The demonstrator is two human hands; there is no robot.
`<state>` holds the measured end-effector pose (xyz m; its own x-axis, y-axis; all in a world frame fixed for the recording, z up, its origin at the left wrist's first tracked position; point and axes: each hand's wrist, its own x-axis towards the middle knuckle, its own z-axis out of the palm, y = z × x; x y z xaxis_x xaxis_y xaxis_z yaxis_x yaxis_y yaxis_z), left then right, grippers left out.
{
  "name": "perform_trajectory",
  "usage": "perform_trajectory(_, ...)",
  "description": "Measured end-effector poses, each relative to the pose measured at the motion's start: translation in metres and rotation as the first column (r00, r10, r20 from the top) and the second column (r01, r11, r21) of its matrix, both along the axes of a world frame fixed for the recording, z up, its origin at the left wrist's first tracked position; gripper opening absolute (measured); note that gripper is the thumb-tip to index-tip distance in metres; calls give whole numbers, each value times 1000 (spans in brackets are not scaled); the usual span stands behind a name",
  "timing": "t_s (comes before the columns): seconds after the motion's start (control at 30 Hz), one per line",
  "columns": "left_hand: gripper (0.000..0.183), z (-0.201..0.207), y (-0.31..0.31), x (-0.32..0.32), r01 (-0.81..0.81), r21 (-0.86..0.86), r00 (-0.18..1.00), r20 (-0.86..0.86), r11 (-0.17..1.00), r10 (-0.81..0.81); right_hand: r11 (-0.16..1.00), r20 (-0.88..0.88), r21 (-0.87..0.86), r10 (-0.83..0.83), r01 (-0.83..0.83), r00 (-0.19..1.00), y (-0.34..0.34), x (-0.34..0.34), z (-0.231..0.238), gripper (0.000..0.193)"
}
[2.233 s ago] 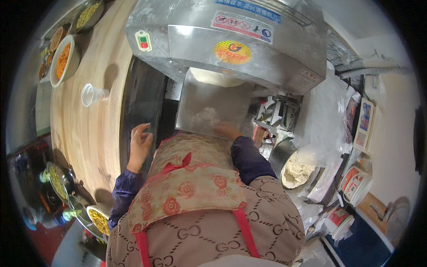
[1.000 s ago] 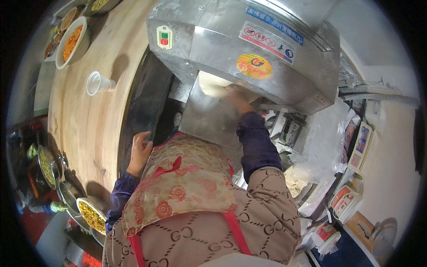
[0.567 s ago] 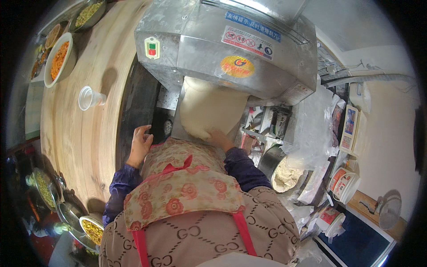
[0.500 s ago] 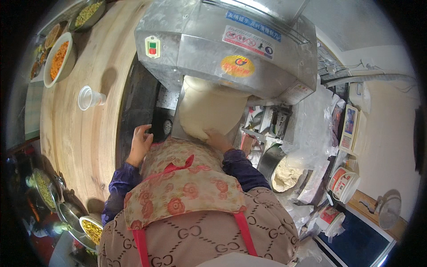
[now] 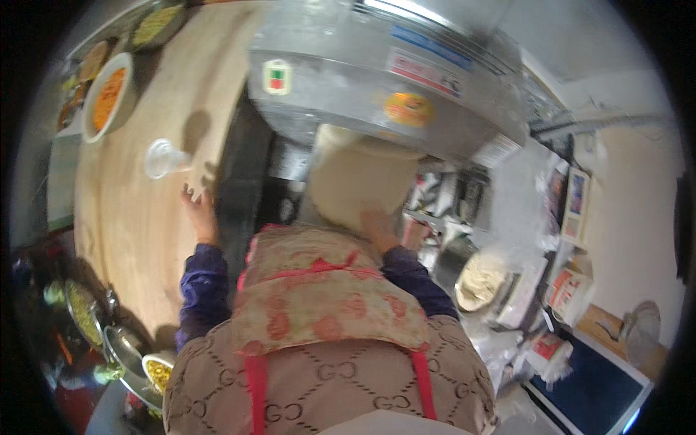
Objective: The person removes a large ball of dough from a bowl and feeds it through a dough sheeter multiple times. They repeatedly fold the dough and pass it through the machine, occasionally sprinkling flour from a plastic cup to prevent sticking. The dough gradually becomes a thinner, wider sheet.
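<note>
Your right hand (image 5: 377, 226) lies flat on the low edge of the dough (image 5: 360, 181), a wide pale sheet hanging out of the grey machine (image 5: 377, 72) onto its chute. Your left hand (image 5: 197, 206) rests spread on the table (image 5: 138, 232), holding nothing. The dough looks soft, floppy and easy to tear, so hold it under with open palms. A cup (image 5: 161, 158) stands near, and a bowl (image 5: 107, 94) of orange food farther off.

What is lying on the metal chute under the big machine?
A wide sheet of pale dough covers the chute, and the right hand rests on its lower edge. The top of the dough is hidden under the machine.
</note>
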<state>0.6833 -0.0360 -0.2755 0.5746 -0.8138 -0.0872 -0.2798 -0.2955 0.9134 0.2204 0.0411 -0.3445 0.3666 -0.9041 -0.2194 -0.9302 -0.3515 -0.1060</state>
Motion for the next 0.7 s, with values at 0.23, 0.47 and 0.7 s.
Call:
perform_trajectory(0.23,105,-14,-51,61,-265,-146,913,279,953,296,839,326,226,-544,495,773,-17,2,8,25)
perform_trajectory(0.47,66,-9,-99,75,-55,-237,996,-80,970,36,825,361,214,-565,524,742,-7,3,35,28)
perform_trajectory(0.7,50,2,-110,64,8,-188,990,-135,982,-34,830,453,206,-550,518,701,-4,9,47,30)
